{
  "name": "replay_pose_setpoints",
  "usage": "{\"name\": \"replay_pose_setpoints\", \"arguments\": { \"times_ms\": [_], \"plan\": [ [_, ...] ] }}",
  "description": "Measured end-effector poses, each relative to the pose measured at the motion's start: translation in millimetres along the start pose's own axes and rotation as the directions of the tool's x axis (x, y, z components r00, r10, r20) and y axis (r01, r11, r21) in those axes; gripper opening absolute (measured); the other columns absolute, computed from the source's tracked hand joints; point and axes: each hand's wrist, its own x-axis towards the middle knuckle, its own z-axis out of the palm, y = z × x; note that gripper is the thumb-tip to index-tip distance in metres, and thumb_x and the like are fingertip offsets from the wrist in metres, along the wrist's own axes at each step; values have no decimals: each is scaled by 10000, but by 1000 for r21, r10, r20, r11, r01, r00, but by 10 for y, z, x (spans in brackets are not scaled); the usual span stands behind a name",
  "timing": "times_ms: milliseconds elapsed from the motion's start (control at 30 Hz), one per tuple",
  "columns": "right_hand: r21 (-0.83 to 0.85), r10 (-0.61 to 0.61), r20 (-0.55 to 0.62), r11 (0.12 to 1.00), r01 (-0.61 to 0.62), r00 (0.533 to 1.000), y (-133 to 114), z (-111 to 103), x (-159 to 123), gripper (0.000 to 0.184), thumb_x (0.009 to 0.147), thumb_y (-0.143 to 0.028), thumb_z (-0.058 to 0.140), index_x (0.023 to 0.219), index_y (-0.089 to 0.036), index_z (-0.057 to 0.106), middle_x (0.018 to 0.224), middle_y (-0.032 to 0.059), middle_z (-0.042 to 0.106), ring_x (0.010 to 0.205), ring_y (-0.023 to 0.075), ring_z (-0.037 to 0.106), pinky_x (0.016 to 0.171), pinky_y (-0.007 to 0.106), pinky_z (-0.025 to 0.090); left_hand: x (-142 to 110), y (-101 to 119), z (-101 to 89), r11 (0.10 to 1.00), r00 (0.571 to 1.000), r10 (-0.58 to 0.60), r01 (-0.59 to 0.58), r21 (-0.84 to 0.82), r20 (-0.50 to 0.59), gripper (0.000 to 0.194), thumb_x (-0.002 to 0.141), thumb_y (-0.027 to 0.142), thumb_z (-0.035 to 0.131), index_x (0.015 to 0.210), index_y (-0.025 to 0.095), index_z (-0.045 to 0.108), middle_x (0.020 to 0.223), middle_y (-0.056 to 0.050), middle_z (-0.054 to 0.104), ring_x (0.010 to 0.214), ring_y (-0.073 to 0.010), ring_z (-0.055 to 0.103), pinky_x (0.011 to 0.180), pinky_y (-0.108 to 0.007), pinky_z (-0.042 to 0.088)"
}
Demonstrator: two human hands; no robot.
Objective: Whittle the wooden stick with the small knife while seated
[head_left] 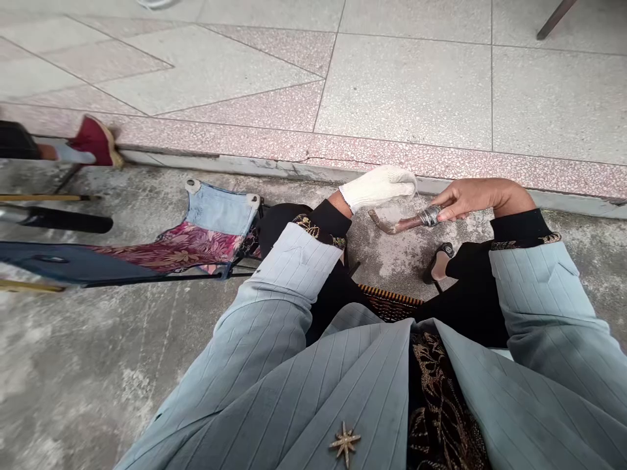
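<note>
The right hand's fingers [443, 203] are being closed on the metal-banded collar of a curved brown rod [404, 222], which is being held above a concrete floor [147, 339]. The white-gloved left hand [377, 188] is being kept curled just above the rod's tip; whether anything is being gripped cannot be told. A sandal [439, 262] is being worn below, and a folding seat [215, 225] of denim and floral fabric is being shown to the left.

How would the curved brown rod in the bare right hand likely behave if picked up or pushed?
The curved brown rod looks stiff: it does not sag, held at one end by the right hand. Its sheen suggests it may be slightly slippery. Pushed along a floor, its curve would probably make it rock or roll.
</note>
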Motion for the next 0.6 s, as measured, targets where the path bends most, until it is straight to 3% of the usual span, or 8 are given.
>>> {"name": "replay_pose_setpoints", "arguments": {
  "times_ms": [67, 133, 233, 267, 333, 467, 533, 600],
  "plan": [
    [172, -123, -62, 976, 132, 990, -56, 12, -70, 345, 722, -504, 739, 931, -230, 763, 651, -16, 650, 567, 107, 531, 555, 249, 416, 13, -8, 30, 997, 1000, -20, 19, -77, -12, 209, 833, 306, 565, 863, 135, 681, 751, -13, 641, 643, -100, 550, 627, -236, 414],
    [378, -210, -270, 874, 304, 940, -89, 21, -112, 328, 762, -500, 720, 897, -201, 724, 632, -16, 615, 521, 87, 487, 501, 232, 390, 26, -8, 77, 987, 999, -43, 41, -153, -14, 194, 854, 288, 552, 864, 131, 666, 745, -29, 633, 603, -88, 520, 592, -233, 405],
    [487, -86, -685, 684, 543, 723, -68, 20, -81, 337, 843, -542, 641, 824, -205, 642, 610, -20, 556, 475, 73, 432, 446, 222, 352, 31, 15, 143, 982, 998, -44, 51, -183, 42, 212, 884, 285, 514, 845, 128, 651, 746, -34, 621, 578, -76, 487, 576, -228, 394],
    [472, -5, -759, 684, 555, 651, -43, 15, -49, 352, 843, -551, 639, 787, -205, 622, 599, -18, 543, 469, 73, 429, 439, 222, 347, 28, 28, 155, 986, 997, -33, 43, -163, 64, 218, 887, 287, 506, 844, 130, 651, 749, -28, 617, 582, -74, 484, 582, -226, 393],
    [435, 115, -803, 784, 443, 585, 22, -1, 29, 384, 799, -565, 683, 728, -194, 615, 567, -13, 529, 459, 80, 437, 431, 232, 346, 17, 58, 157, 995, 996, -10, 18, -94, 85, 218, 880, 286, 502, 844, 136, 656, 750, -12, 611, 601, -77, 488, 607, -227, 393],
    [259, 188, -764, 966, 27, 618, 130, -37, 139, 454, 721, -602, 719, 833, -162, 722, 550, 5, 563, 503, 135, 515, 476, 273, 375, -11, 105, 90, 997, 997, 6, -12, 75, 75, 212, 857, 285, 508, 822, 142, 660, 721, 10, 593, 623, -88, 496, 645, -235, 386],
    [140, 199, -711, 980, -141, 675, 145, -47, 155, 469, 701, -592, 731, 883, -161, 754, 600, 26, 618, 572, 171, 565, 524, 295, 396, -27, 116, 43, 990, 997, 13, -22, 136, 71, 216, 850, 295, 510, 814, 143, 660, 702, 16, 584, 619, -92, 494, 645, -236, 378],
    [29, 194, -613, 974, -223, 766, 132, -48, 156, 438, 679, -567, 750, 893, -185, 775, 677, 40, 671, 635, 190, 593, 569, 307, 414, -44, 124, -1, 986, 998, 9, -19, 167, 62, 232, 850, 309, 504, 813, 142, 662, 695, 17, 585, 620, -98, 498, 642, -237, 375]
  ]
}}
